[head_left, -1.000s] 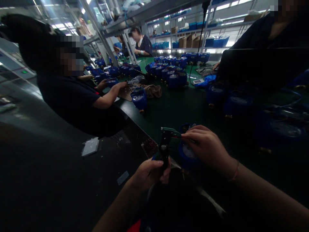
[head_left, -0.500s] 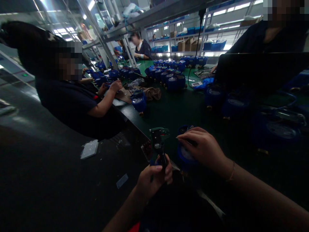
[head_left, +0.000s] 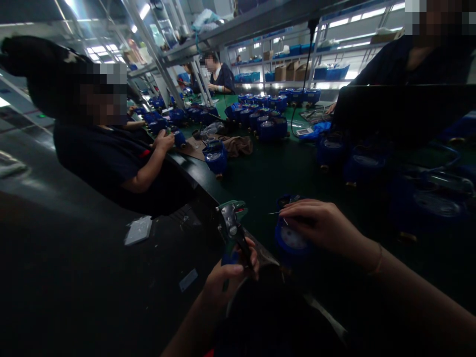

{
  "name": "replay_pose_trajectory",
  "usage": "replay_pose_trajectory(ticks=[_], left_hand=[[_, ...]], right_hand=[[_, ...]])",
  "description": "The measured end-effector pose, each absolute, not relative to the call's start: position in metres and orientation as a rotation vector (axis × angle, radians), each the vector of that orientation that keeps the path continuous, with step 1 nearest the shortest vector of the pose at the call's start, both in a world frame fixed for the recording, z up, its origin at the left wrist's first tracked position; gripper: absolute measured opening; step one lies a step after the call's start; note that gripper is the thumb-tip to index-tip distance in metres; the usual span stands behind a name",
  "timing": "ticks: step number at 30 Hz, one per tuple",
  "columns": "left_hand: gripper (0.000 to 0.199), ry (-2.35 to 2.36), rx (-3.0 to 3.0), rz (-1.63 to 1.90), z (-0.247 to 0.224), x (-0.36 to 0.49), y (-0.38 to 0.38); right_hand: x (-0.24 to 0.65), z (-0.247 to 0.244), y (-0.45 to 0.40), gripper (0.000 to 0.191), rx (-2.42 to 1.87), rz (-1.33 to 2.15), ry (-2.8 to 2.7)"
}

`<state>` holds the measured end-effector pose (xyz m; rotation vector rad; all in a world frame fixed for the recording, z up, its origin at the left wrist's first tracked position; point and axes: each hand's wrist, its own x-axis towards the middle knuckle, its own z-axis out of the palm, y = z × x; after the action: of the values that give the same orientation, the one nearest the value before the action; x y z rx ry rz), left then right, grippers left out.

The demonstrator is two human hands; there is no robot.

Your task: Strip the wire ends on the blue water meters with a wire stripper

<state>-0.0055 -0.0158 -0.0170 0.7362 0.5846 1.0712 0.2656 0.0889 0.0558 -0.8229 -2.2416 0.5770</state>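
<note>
My left hand is wrapped round the handles of a wire stripper, whose head points up and away from me. The fingers of my right hand are pinched on thin wires, and a bare-looking end sticks out to the left. Below that hand, a blue round-faced meter sits on the green table, partly covered by my fingers. The stripper's head is to the left of the wire end, apart from it.
Another blue meter stands ahead by a brown cloth. Several meters are lined up farther back, others on the right. A co-worker sits at left; another person is across the table.
My left hand has drawn the wire stripper left, away from the wires, and tilted it. My right hand has shifted slightly right; more wire end shows. The left co-worker's hands have moved.
</note>
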Motion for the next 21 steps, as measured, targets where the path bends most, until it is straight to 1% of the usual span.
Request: replay_pose_trajectory(ticks=[5, 9, 12, 17, 21], left_hand=[[0.052, 0.634, 0.887, 0.976, -0.012, -0.001, -0.027], [0.056, 0.639, 0.894, 0.908, -0.009, 0.014, -0.034], [0.052, 0.604, 0.825, 0.954, -0.008, 0.026, -0.034], [0.04, 0.555, 0.743, 0.967, -0.002, 0.033, -0.028], [0.04, 0.598, 0.843, 0.945, 0.005, 0.029, -0.027]], right_hand=[[0.256, 0.054, 0.083, 0.02, -0.834, 0.519, -2.192], [0.249, 0.053, 0.078, 0.017, -0.885, 0.496, -2.118], [0.246, 0.051, 0.078, 0.015, -0.904, 0.49, -2.069], [0.245, 0.049, 0.077, 0.012, -0.915, 0.44, -2.096], [0.246, 0.047, 0.077, 0.012, -0.897, 0.416, -2.122]])
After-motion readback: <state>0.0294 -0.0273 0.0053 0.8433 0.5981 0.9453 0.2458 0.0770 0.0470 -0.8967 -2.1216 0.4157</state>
